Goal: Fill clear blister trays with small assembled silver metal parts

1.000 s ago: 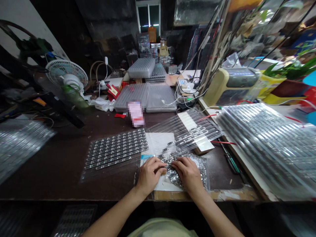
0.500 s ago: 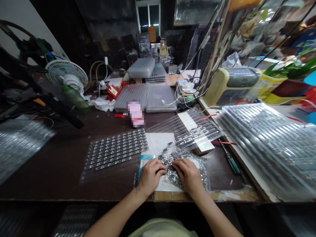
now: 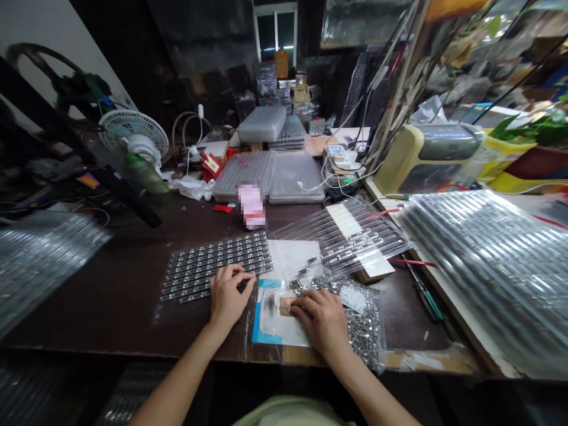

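My left hand (image 3: 231,299) reaches over the lower edge of a clear ribbed tray (image 3: 213,269) filled with rows of small shiny metal pieces. Its thumb and forefinger are pinched together, and whatever is between them is too small to make out. My right hand (image 3: 322,319) rests at the left side of a heap of loose small metal pieces (image 3: 366,331) on clear plastic. Its fingers are drawn together by a brown patch (image 3: 286,306) on a blue-and-white sheet (image 3: 268,331); anything in them is hidden.
A second clear ribbed tray (image 3: 332,236), partly filled, leans on a white-topped block (image 3: 375,266). Stacked trays (image 3: 497,272) fill the right side, and others (image 3: 44,254) the left. A green-handled screwdriver (image 3: 428,302) lies at right. A fan (image 3: 133,139) stands behind.
My left hand has moved left from the heap to the filled tray's lower edge. My right hand has shifted slightly left and down, and more of the blue-and-white sheet shows.
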Available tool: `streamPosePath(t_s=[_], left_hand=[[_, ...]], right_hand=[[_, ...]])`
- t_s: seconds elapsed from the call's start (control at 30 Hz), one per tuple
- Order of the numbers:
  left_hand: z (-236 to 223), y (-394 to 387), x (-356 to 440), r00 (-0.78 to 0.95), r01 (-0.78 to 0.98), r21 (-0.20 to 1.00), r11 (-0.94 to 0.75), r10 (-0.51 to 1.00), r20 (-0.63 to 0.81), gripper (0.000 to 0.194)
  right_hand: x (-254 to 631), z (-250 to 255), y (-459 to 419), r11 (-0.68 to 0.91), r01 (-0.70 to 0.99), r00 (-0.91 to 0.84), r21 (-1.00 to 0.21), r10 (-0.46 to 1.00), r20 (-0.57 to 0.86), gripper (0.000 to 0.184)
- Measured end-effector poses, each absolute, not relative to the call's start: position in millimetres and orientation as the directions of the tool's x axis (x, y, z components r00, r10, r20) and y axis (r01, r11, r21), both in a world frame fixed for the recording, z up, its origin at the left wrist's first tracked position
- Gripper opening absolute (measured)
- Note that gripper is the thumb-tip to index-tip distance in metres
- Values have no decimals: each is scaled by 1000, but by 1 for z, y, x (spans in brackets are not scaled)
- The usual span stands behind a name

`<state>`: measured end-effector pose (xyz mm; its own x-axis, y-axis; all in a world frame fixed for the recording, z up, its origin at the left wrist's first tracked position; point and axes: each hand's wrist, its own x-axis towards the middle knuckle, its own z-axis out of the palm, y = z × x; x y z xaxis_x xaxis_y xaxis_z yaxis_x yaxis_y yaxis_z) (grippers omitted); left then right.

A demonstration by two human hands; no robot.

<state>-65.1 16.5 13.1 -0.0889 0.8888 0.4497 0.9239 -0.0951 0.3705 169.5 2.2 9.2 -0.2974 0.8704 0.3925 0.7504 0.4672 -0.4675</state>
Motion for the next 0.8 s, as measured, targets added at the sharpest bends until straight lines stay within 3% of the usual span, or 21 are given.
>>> streamPosePath(t_s=[0.1, 0.3, 0.43, 0.57, 0.7, 0.8], left_hand=[[15, 12, -65, -93, 925, 369, -95, 883, 460, 8], [24, 27, -2, 138, 834, 460, -303, 923, 359, 5], [26, 36, 20, 154, 804, 511, -303, 937, 315, 3], [27, 29, 0, 26, 699, 684, -209, 963, 267, 6], [22, 15, -31, -45, 390, 917, -80, 993, 106, 24], [17, 6, -41, -35, 271, 962, -21, 999, 32, 28]], right_hand=[[167, 6, 3, 470, 749, -295, -466, 867, 400, 9], [169, 6, 4, 482, 733, -326, -480, 868, 374, 11], [168, 9, 4, 502, 739, -348, -449, 855, 384, 11], [164, 10, 3, 502, 754, -358, -423, 855, 376, 13], [164, 11, 3, 499, 763, -360, -411, 856, 369, 13], [178, 12, 4, 479, 799, -350, -364, 863, 365, 14]])
